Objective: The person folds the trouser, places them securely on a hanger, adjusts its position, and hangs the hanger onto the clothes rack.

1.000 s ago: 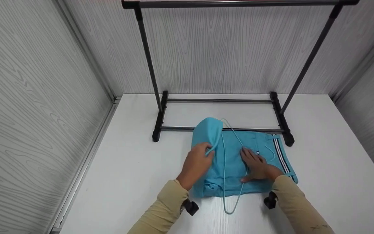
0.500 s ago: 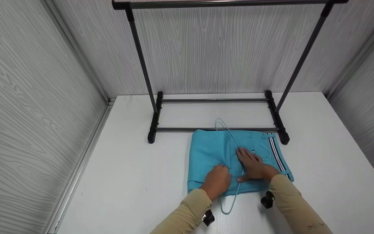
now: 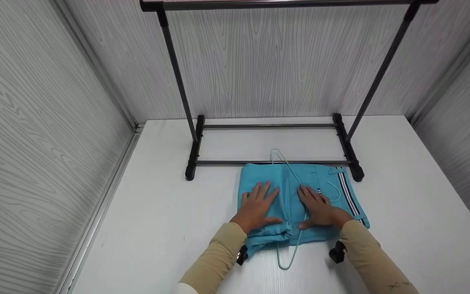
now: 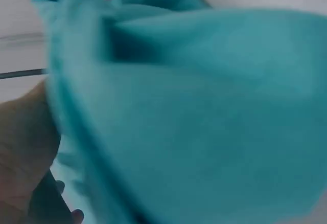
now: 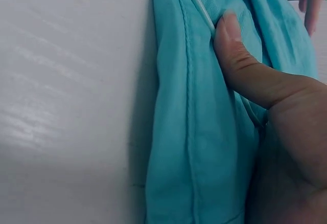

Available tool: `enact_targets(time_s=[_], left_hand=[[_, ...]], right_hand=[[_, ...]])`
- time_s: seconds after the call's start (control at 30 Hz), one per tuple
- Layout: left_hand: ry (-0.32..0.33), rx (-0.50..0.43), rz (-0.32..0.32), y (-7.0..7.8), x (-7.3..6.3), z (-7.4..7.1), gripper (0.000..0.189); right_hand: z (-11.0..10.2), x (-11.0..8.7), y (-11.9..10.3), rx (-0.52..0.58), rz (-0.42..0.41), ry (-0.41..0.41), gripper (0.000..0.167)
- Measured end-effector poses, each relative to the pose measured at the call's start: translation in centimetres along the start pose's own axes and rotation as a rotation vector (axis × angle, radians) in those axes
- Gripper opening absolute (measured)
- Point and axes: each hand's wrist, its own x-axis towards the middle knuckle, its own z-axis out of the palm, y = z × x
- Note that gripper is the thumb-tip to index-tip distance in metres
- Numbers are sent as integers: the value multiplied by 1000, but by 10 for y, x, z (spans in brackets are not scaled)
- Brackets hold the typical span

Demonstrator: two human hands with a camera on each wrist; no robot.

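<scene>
Turquoise trousers (image 3: 276,171) lie folded on the white table, their striped waistband (image 3: 347,190) at the right end. A thin pale-blue hanger (image 3: 285,268) lies across them, partly covered by the left fold of cloth; its hook points right. Fingers spread, the left hand (image 3: 255,210) rests on the folded-over part, beside bunched cloth. Blurred fabric (image 4: 194,121) fills most of the left wrist view. The right hand (image 3: 320,210) presses flat on the trousers over the hanger's right wire. In the right wrist view its thumb (image 5: 240,55) lies on the cloth by the wire.
A dark metal garment rack (image 3: 271,162) stands behind, its front base bar along the trousers' far edge. Grey wood-patterned panels (image 3: 76,143) enclose the table at the back and both sides. White tabletop (image 3: 169,228) extends left and right of the trousers.
The left hand has folded the trousers' left part rightward over the hanger, let go, and moved back left to spread on the cloth. The right hand stays in place; the view shifted slightly.
</scene>
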Motion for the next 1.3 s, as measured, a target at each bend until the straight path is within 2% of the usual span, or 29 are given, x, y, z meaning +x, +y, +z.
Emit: enact_targets(time_s=[0.13, 0.23, 0.33, 0.43, 0.5, 0.57, 0.77, 0.83, 0.93, 1.03, 1.17, 1.3], left_hand=[[-77, 5, -39, 6, 3, 16, 89], [-132, -18, -65, 11, 4, 20, 91], [-229, -83, -45, 11, 4, 16, 97], [-371, -153, -22, 7, 2, 5, 103], [-425, -168, -7, 4, 0, 0, 107], [-422, -156, 12, 4, -3, -1, 109], [-264, -69, 36, 13, -8, 12, 110], [-247, -61, 35, 15, -9, 16, 110], [-255, -66, 34, 15, -9, 19, 110], [-257, -80, 31, 14, -8, 20, 110], [-236, -81, 29, 10, -7, 22, 110], [-214, -62, 35, 8, -7, 24, 110]], right_hand=[[2, 0, 0, 3, -20, 13, 115], [4, -1, 0, 14, -27, 23, 115], [5, -3, -1, 27, -18, 30, 115], [6, -4, -2, 47, -24, 37, 114], [5, -5, -3, 57, -32, 41, 113], [5, -7, -3, 58, -28, 42, 113], [6, -12, -1, 51, -20, 96, 113], [10, -14, 0, 53, -30, 130, 110], [17, -17, 1, 49, -31, 177, 106], [23, -20, -1, 49, -30, 262, 100], [30, -25, -11, -2, -6, 417, 89], [34, -30, -25, -10, 80, 530, 74]])
